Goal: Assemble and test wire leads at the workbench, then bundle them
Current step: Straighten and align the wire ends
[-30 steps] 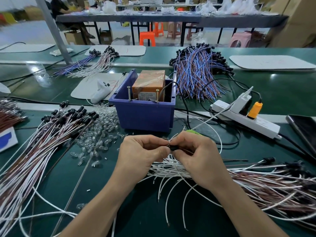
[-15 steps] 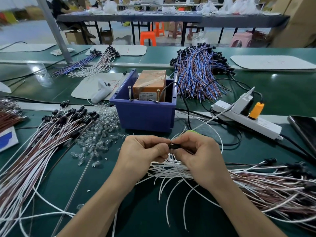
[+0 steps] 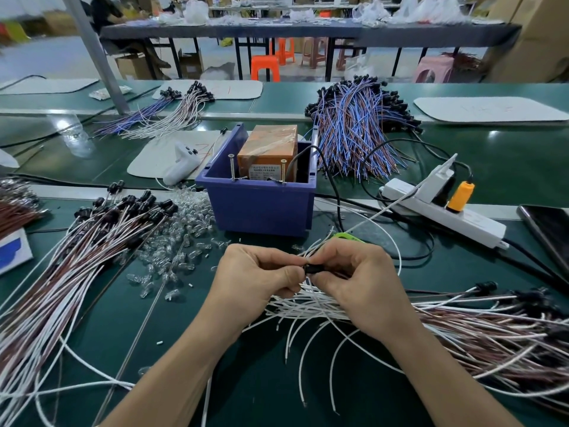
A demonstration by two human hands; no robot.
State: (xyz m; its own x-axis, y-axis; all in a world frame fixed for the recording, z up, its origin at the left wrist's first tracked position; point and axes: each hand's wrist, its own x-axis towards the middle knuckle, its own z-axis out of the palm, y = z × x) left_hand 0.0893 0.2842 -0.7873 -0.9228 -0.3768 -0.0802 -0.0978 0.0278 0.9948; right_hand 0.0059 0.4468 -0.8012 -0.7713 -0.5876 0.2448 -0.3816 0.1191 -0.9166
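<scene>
Pinching a black socket point(image 3: 312, 268) between left hand point(image 3: 255, 272) and right hand point(image 3: 360, 282), just above the white leads point(image 3: 308, 306) at the front middle of the surface point(image 3: 252, 371). Risks slipping out and vanishing among these loose leads; if pressed crooked, probably gets damaged.

One blue bin point(image 3: 258, 208) held one orange box point(image 3: 268, 149), with two screws point(image 3: 231, 167) at its front rim. Right of the bin lay one power strip point(image 3: 474, 224), carrying one orange plug point(image 3: 460, 195).
</scene>
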